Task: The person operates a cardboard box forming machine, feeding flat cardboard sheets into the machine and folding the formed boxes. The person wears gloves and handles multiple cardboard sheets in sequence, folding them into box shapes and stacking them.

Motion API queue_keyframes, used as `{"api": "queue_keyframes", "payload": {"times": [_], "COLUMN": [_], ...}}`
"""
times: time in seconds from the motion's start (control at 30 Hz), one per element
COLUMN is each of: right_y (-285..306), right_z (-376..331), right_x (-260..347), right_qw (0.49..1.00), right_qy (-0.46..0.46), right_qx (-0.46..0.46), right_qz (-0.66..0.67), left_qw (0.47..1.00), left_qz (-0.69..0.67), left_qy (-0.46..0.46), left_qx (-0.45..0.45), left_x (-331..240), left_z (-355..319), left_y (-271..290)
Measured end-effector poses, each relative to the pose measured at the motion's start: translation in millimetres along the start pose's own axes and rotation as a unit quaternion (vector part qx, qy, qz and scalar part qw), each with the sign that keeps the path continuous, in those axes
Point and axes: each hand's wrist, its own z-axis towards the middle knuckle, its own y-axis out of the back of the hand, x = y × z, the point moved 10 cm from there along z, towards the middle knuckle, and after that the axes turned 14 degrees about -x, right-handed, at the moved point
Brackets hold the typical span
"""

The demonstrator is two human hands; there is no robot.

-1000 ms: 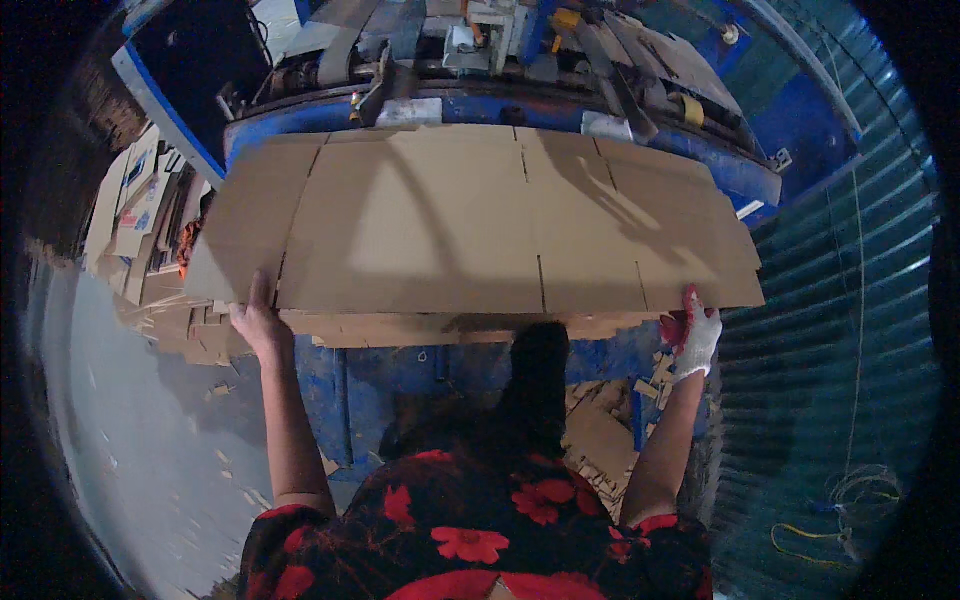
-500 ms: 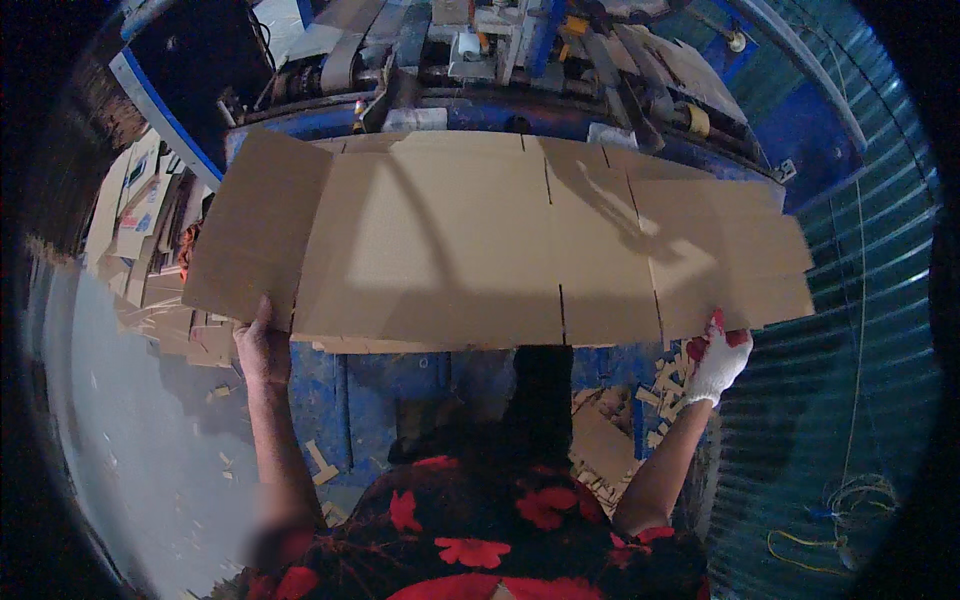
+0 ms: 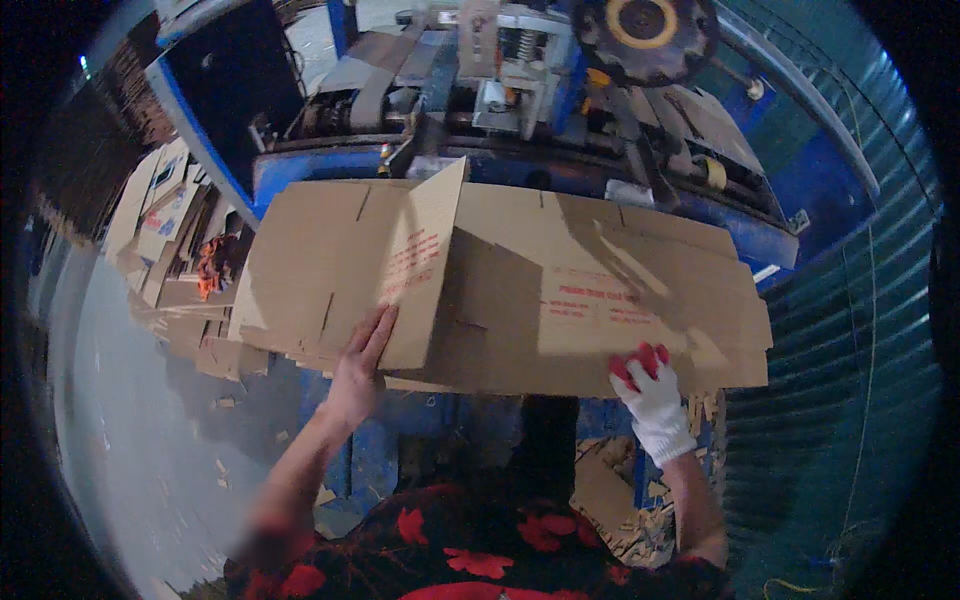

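Observation:
A wide brown cardboard sheet [image 3: 500,350] with slots and red print lies across in front of me. On its left part a printed panel [image 3: 415,270] stands up at a slant. My bare left hand [image 3: 355,380] has its fingers stretched against the near end of this panel; the thumb is hard to make out. Farther right, my right hand [image 3: 650,405], in a white glove with red fingertips, rests with its fingers apart on the sheet near its near edge. More cardboard edges show beneath the sheet.
Beyond the cardboard is a blue machine [image 3: 330,165] with belts, rollers and a large dark wheel [image 3: 645,25]. Stacked cardboard [image 3: 160,225] stands at the left. Scraps [image 3: 640,530] lie below at the right, beside a green corrugated wall [image 3: 820,400].
Both hands have come inward from the sheet's outer ends. A printed panel now stands raised by my left hand, and red print shows where plain board lay. The view has shifted.

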Motion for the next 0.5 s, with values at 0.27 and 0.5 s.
{"api": "queue_keyframes", "payload": {"times": [0.27, 0.5], "right_y": [-104.4, -133.7], "right_z": [59.5, 107.5], "right_x": [-88.5, -142.6], "right_qw": [0.995, 0.999], "right_qy": [0.007, -0.008], "right_qx": [0.047, 0.019], "right_qz": [-0.092, -0.027], "left_qw": [0.991, 0.99], "left_qz": [0.052, 0.097], "left_qy": [-0.12, -0.099], "left_qx": [-0.035, 0.002], "left_x": [20.4, 54.2], "left_z": [118.6, 168.9], "left_y": [-45.3, -100.7]}}
